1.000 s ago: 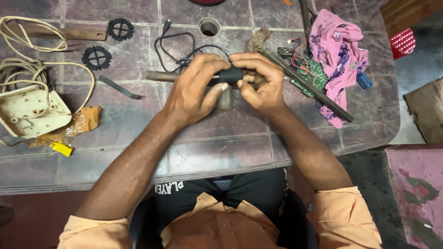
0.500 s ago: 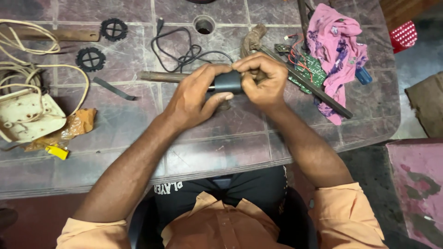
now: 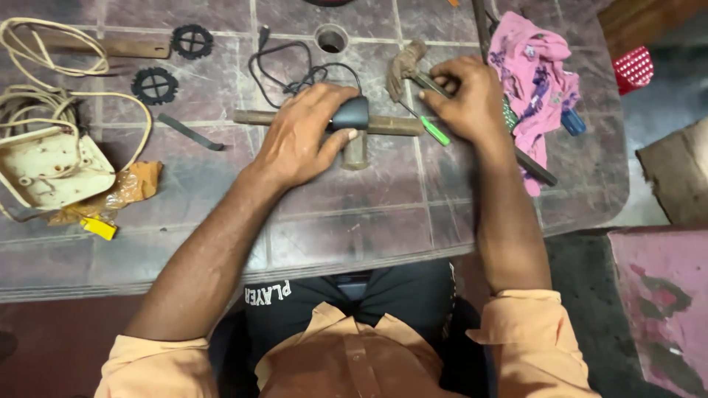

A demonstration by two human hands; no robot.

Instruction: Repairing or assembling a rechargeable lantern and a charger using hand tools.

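Left hand (image 3: 306,136) at frame centre, palm down, fingers (image 3: 343,140) curled closed. Right hand (image 3: 472,99) at upper right, fingers (image 3: 441,74) bent, pinching. Both forearms extended forward.

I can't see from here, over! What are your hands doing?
Left hand gripping black mouse. Right hand on green-handled screwdriver. Wooden hammer under mouse.

Left hand (image 3: 306,136) cups black mouse (image 3: 349,113); right hand (image 3: 472,99) touches green-handled screwdriver (image 3: 428,127).

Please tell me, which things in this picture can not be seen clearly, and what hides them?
Head view:
- Black mouse: mostly covered by the left hand.
- Green-handled screwdriver: its far end is hidden under the right hand.
- Red perforated object: cut off by the table edge.
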